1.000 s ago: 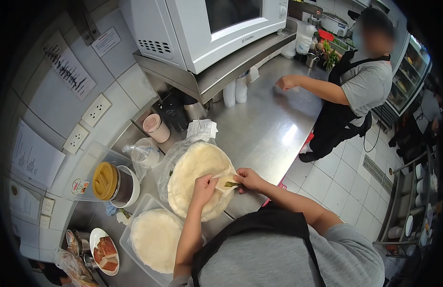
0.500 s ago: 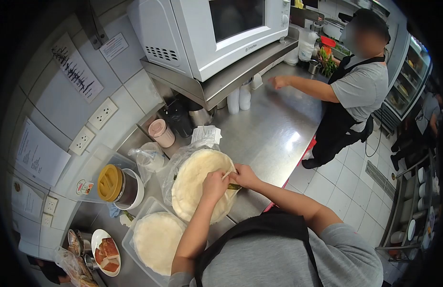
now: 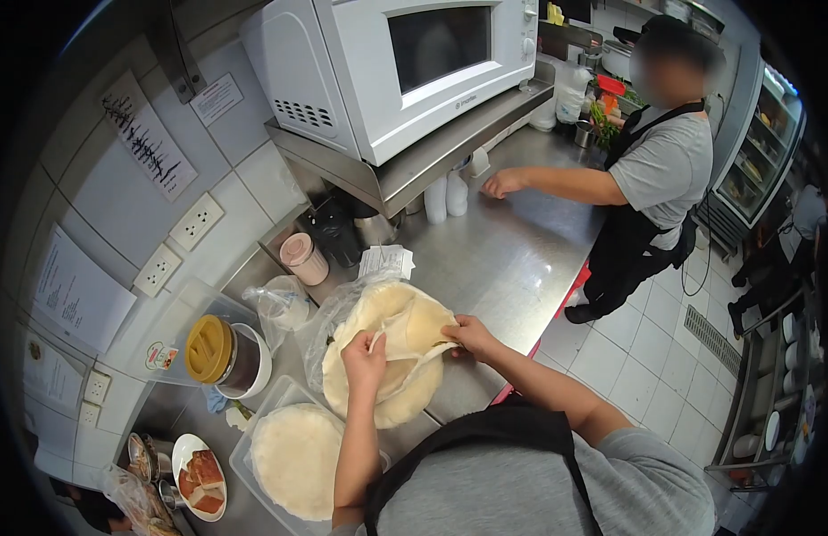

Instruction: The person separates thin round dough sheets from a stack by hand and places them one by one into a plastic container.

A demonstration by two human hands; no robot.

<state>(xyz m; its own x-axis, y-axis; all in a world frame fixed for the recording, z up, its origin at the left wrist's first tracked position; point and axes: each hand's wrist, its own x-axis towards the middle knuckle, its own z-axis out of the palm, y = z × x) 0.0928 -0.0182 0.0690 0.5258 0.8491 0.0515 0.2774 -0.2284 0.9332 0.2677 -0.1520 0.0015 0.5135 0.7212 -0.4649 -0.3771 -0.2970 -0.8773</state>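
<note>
A thin round dough sheet [image 3: 418, 332] is partly lifted and folded above a stack of pale dough rounds [image 3: 405, 406]. My left hand [image 3: 366, 359] pinches the sheet on its left side, over the stack. On the right, my right hand [image 3: 473, 337] grips its edge, with the dough stretched between both hands. Under the stack lies a clear plastic bag [image 3: 317, 335], spread on the steel counter. Something small and dark green shows by my right fingers; I cannot make out what it is. More dough rounds [image 3: 298, 460] lie in a clear plastic container [image 3: 246, 466] beside my left forearm.
A microwave [image 3: 342, 98] sits on a steel shelf [image 3: 405, 170] above the counter [image 3: 512, 259]. Left are a yellow-lidded jar [image 3: 209, 350] and a plate of brown-topped blocks [image 3: 200, 473]. A pink-lidded cup [image 3: 302, 257] stands behind. A co-worker [image 3: 664, 152] reaches over the counter's far end.
My hands have moved apart, the left one leftward and the right one slightly right. Between them the top dough sheet has come up from the stack. The co-worker's arm has shifted slightly.
</note>
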